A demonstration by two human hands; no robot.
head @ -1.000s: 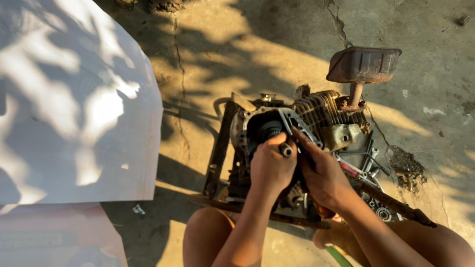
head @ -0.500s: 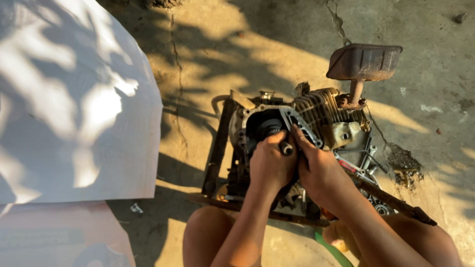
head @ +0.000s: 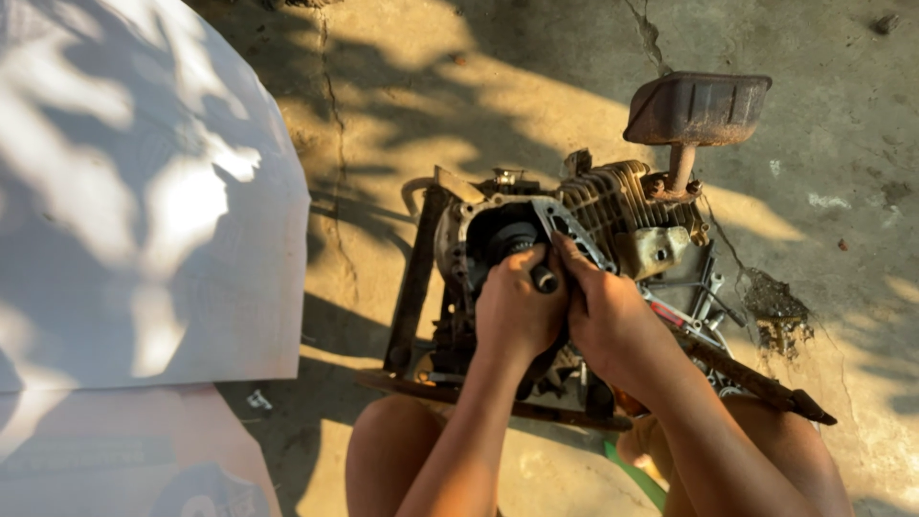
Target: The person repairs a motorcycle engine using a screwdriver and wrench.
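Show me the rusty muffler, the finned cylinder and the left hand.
rusty muffler (head: 699, 107), head view, top of its box.
finned cylinder (head: 613, 196), head view, middle fins.
left hand (head: 517, 306), head view, back of hand.

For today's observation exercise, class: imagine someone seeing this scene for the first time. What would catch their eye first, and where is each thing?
At centre, the left hand and right hand press together at the open round housing of a small engine on the concrete ground. A rusty muffler juts up on a pipe at the engine's upper right. A big white sheet, dappled with leaf shadow, fills the left side.
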